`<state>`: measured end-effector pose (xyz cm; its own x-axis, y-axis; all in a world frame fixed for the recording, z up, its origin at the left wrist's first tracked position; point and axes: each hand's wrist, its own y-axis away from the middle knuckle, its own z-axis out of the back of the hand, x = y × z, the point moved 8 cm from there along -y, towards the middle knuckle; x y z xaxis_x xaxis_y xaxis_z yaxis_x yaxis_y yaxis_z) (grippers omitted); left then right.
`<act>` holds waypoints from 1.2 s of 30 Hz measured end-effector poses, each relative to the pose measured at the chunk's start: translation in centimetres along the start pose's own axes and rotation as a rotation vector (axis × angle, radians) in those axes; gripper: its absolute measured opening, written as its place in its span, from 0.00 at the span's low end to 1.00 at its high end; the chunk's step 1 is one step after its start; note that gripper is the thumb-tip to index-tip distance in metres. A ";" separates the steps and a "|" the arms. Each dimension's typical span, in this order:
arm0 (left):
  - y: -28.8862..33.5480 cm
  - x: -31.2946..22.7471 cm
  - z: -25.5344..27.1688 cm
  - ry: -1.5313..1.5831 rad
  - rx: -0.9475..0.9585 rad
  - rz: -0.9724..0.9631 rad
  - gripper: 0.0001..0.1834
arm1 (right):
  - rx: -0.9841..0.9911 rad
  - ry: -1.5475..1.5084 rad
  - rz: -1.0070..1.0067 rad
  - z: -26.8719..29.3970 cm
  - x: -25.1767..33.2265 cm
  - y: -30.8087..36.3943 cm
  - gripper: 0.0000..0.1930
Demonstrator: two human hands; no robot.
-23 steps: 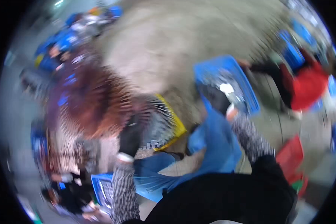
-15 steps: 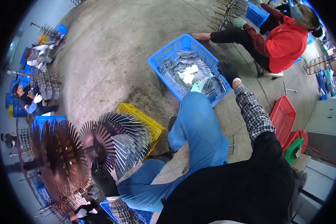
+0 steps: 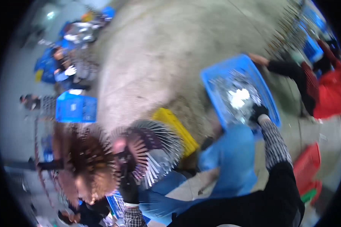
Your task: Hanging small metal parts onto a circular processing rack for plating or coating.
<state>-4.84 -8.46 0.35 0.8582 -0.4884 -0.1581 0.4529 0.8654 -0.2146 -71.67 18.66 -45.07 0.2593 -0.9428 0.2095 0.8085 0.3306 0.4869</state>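
My left hand [image 3: 129, 189], in a black glove, is at the middle of a round rack with rings of thin radiating blades, its fingers wrapped round the hub. The rack's brown section [image 3: 85, 162] stands to the left of that hand. On the right-hand section, flat silvery strips [image 3: 152, 170] fan outward. My right hand [image 3: 259, 111], also black-gloved, reaches into a blue plastic crate [image 3: 210, 85]. It is over the loose shiny metal pieces [image 3: 238, 97] heaped there. Motion blur smears its fingers, so whether they grip a piece is unclear.
A yellow crate [image 3: 176, 128] stands between the rack and my legs. Red baskets [image 3: 307, 166] are on the right. A person in red [image 3: 331, 92] sits beyond the blue crate, near a spiky rack. Other people and blue crates [image 3: 75, 108] line the left side.
The whole view has swung left, so things appear farther right and blurred. My right hand has moved from the blue crate's right rim onto the metal pieces inside. My left hand stays at the hub.
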 end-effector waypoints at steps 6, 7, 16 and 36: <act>0.8 0.7 -0.1 -0.015 -0.058 -0.032 0.20 | -0.386 0.522 0.925 4.0 5.8 6.5 0.09; 0.8 0.8 0.2 0.000 -0.096 -0.051 0.19 | -0.370 0.519 1.054 4.2 7.0 7.7 0.09; 2.0 4.2 -2.9 -0.070 -0.073 0.017 0.16 | -0.447 0.538 1.003 10.4 8.2 11.3 0.08; 5.9 -7.6 8.5 0.494 -0.140 -0.143 0.12 | 0.321 -1.197 0.654 21.7 24.1 43.8 0.12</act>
<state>-6.68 1.29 8.46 0.5589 -0.6239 -0.5462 0.4913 0.7798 -0.3880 -41.47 11.39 -0.30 -0.1961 -0.0612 0.9787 0.5214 0.8388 0.1570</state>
